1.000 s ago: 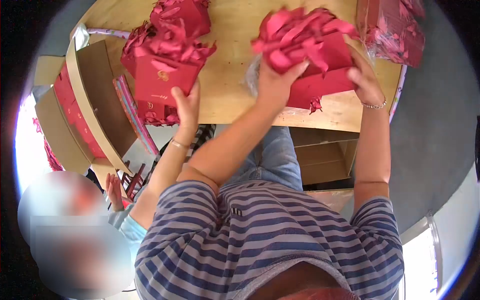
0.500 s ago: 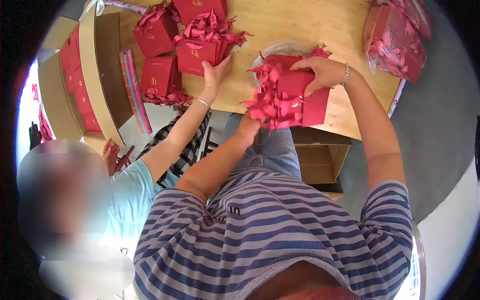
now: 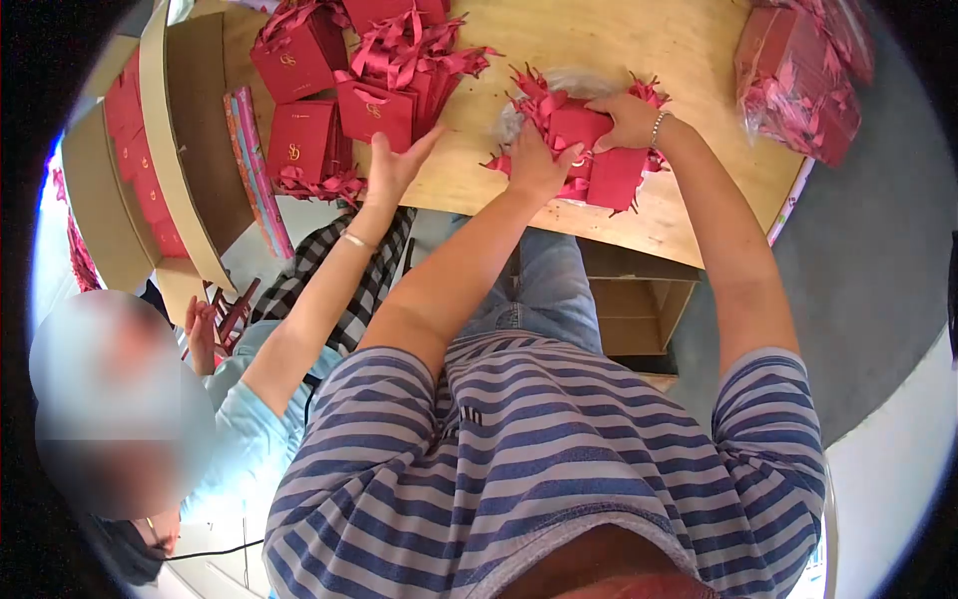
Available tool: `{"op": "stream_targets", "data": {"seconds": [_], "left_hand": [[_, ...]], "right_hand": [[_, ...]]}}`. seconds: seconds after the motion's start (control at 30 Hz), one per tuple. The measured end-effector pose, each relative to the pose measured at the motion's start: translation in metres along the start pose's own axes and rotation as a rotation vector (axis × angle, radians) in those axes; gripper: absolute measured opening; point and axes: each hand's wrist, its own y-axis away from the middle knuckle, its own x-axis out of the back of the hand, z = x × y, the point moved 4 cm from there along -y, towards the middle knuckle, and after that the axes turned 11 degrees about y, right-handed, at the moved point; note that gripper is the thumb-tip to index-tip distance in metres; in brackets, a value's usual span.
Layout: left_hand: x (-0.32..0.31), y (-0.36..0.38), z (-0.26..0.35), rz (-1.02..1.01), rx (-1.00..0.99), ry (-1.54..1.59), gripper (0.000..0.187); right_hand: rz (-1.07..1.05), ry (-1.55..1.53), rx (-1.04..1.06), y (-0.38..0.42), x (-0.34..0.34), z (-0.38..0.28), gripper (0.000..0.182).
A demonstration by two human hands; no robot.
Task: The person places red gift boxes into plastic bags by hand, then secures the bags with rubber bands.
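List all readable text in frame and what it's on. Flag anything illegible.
"GS", probably, in gold: upper-left bag.
Lower-left bag: gold lettering, too blurred to read surely; tiny print, too small.
Front bag: gold lettering, too blurred.
Carton bags: gold marks, too small.
Centre bags: nothing legible.
Striped shirt: dark chest mark, unreadable.

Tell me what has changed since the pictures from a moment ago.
The bundle of red bags has moved away from the person's body, farther over the table and the clear plastic. The left hand has shifted from its near corner onto it; the right hand stays on it. The co-worker's hand has opened near the bag stack it held. The wrapped packs and cardboard box stayed put.
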Motion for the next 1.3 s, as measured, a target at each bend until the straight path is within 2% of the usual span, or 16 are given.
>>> {"op": "stream_targets", "data": {"seconds": [0.03, 0.13, 0.2, 0.3, 0.33, 0.4, 0.43, 0.5, 0.57, 0.6, 0.67, 0.8, 0.9, 1.1, 1.23, 1.3], "left_hand": [[-0.002, -0.001, -0.004, 0.002, 0.052, -0.037, 0.084], [-0.002, -0.003, -0.003, -0.003, 0.141, -0.078, 0.075], [-0.002, -0.002, -0.002, -0.01, 0.178, -0.08, 0.07], [-0.001, -0.001, 0.0, -0.001, 0.153, -0.057, 0.07], [0.0, -0.002, 0.003, -0.005, 0.171, 0.023, 0.069], [-0.006, -0.004, -0.007, -0.012, 0.189, 0.105, 0.068], [-0.014, -0.006, -0.027, -0.034, 0.196, 0.155, 0.072], [-0.019, -0.005, -0.036, -0.049, 0.201, 0.195, 0.076], [-0.02, -0.001, -0.014, 0.026, 0.102, -0.17, 0.09], [-0.018, -0.002, -0.011, -0.037, 0.206, -0.129, 0.099], [-0.015, 0.001, -0.012, -0.043, 0.211, -0.078, 0.098], [-0.014, 0.0, -0.009, -0.029, 0.231, -0.019, 0.097], [-0.01, 0.001, -0.003, -0.067, 0.236, -0.028, 0.099], [-0.003, 0.002, 0.004, -0.1, 0.22, 0.21, 0.103], [-0.01, 0.001, -0.014, -0.062, 0.263, 0.111, 0.098], [-0.012, -0.001, -0.014, -0.021, 0.161, 0.03, 0.073]], "right_hand": [[-0.002, -0.005, -0.001, 0.005, 0.0, -0.007, 0.076], [0.355, 0.349, -0.082, 0.032, 0.01, -0.025, 0.078], [0.958, 0.058, -0.229, 0.059, 0.011, -0.021, 0.073], [1.172, -0.412, -0.779, 0.081, -0.056, -0.002, 0.076], [1.06, -0.654, -0.799, 0.077, -0.076, -0.001, 0.079], [1.017, -0.722, -0.698, 0.059, -0.091, -0.024, 0.078], [1.091, -0.387, -0.814, 0.046, -0.112, -0.021, 0.078], [1.048, -0.447, -0.865, 0.032, -0.115, -0.007, 0.079], [0.993, -0.51, -0.904, 0.027, -0.12, 0.004, 0.082], [0.996, -0.513, -0.906, 0.03, -0.122, 0.008, 0.082], [0.985, -0.708, -0.737, 0.037, -0.119, 0.007, 0.082], [0.856, -0.879, -0.725, 0.063, -0.08, -0.014, 0.079], [1.038, -0.813, -0.725, 0.064, -0.094, -0.006, 0.078], [0.913, -1.019, -0.78, 0.062, -0.101, -0.008, 0.072], [0.885, -0.921, -0.793, 0.061, -0.092, -0.011, 0.065], [0.872, -0.957, -0.767, 0.061, -0.089, -0.016, 0.064]]}}
